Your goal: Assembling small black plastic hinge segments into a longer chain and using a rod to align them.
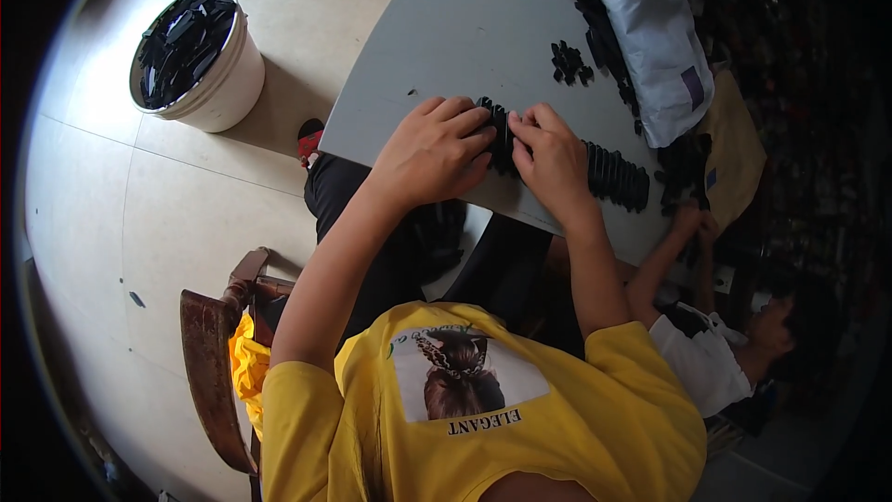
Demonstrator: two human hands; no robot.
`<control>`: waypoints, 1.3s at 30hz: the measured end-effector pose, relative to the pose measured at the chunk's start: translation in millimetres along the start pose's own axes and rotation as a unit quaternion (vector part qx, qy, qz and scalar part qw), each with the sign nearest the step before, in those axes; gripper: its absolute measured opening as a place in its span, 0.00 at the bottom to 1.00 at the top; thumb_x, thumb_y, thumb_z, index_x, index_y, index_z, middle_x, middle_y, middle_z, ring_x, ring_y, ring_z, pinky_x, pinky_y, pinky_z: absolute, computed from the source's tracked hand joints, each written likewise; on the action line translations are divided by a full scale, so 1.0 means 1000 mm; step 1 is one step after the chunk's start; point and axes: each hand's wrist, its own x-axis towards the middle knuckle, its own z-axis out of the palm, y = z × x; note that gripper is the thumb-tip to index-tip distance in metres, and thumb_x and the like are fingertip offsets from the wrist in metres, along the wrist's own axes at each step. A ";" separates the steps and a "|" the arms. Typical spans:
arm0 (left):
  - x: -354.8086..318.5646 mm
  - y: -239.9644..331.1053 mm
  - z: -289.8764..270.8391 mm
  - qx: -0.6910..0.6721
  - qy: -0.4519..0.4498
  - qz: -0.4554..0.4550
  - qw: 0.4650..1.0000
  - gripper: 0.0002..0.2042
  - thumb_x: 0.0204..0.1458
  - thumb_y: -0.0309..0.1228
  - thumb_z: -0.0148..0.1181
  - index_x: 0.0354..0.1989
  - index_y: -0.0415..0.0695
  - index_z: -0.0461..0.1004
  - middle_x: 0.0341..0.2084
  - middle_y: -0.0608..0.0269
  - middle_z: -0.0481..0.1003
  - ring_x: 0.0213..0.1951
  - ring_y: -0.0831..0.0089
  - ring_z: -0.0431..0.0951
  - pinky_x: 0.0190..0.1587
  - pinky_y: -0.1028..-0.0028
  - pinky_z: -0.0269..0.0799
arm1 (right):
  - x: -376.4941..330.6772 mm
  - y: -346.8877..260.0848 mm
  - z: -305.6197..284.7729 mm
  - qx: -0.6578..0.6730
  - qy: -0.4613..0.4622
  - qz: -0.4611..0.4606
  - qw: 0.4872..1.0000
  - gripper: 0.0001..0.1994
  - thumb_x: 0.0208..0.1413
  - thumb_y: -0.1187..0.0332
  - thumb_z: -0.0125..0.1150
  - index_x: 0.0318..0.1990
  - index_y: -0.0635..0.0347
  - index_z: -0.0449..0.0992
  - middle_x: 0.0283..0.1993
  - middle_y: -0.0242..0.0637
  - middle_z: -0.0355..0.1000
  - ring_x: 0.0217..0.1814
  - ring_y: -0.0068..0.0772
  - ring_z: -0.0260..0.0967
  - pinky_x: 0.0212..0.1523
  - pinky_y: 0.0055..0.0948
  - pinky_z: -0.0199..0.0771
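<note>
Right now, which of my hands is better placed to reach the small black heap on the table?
Your right hand, probably: it's nearer the small black heap; your left hand is farther left.

Lettering on my yellow shirt (557, 409): a short line of dark capitals (485, 422) lies on the collar side of the printed picture (469, 376), inverted from my viewpoint. Along the picture's opposite edge runs green script (432, 339), partly lost in the folds. The purple patch (692, 88) on the white bag (641, 37) and the blue patch (712, 178) on the brown bag (741, 149) show no legible characters.
</note>
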 end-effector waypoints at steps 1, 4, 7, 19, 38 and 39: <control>0.001 0.001 -0.001 0.002 -0.003 0.003 1.000 0.13 0.43 0.31 0.61 0.39 0.43 0.78 0.44 0.61 0.74 0.49 0.64 0.72 0.50 0.66 0.68 | -0.002 0.000 -0.001 -0.002 0.000 0.003 1.000 0.10 0.48 0.76 0.61 0.39 0.61 0.78 0.34 0.37 0.68 0.36 0.40 0.70 0.35 0.36 0.71; 0.001 0.004 -0.004 0.005 -0.015 -0.005 1.000 0.14 0.43 0.31 0.61 0.39 0.43 0.78 0.44 0.60 0.74 0.49 0.64 0.72 0.51 0.66 0.68 | -0.004 -0.001 -0.001 -0.027 0.012 -0.040 0.999 0.14 0.47 0.78 0.57 0.43 0.60 0.77 0.34 0.36 0.65 0.38 0.40 0.68 0.36 0.37 0.70; 0.002 0.004 -0.003 0.006 -0.009 0.007 1.000 0.14 0.43 0.31 0.61 0.40 0.43 0.78 0.44 0.60 0.74 0.49 0.63 0.72 0.51 0.66 0.68 | -0.002 0.005 0.001 -0.037 -0.004 -0.043 0.998 0.17 0.45 0.80 0.55 0.46 0.59 0.76 0.34 0.37 0.65 0.40 0.40 0.67 0.38 0.38 0.69; -0.017 0.007 0.001 0.051 0.085 -0.029 0.995 0.15 0.43 0.27 0.60 0.42 0.42 0.76 0.44 0.59 0.74 0.49 0.62 0.72 0.52 0.65 0.67 | 0.022 0.089 0.007 0.276 0.134 0.150 0.940 0.09 0.52 0.74 0.56 0.39 0.61 0.80 0.28 0.30 0.68 0.31 0.24 0.68 0.33 0.24 0.69; -0.020 0.005 0.009 0.102 0.143 -0.022 0.984 0.14 0.39 0.23 0.61 0.38 0.41 0.75 0.38 0.61 0.75 0.42 0.64 0.75 0.43 0.68 0.72 | 0.062 0.143 0.051 0.147 0.151 0.317 0.925 0.07 0.47 0.71 0.66 0.33 0.61 0.76 0.26 0.30 0.72 0.29 0.22 0.71 0.31 0.23 0.71; -0.019 0.005 0.009 0.099 0.139 -0.020 0.985 0.14 0.39 0.23 0.61 0.38 0.41 0.75 0.38 0.61 0.75 0.42 0.64 0.75 0.43 0.68 0.72 | 0.060 0.141 0.049 0.147 0.149 0.316 0.925 0.07 0.47 0.71 0.66 0.33 0.61 0.76 0.26 0.30 0.72 0.29 0.22 0.71 0.31 0.23 0.71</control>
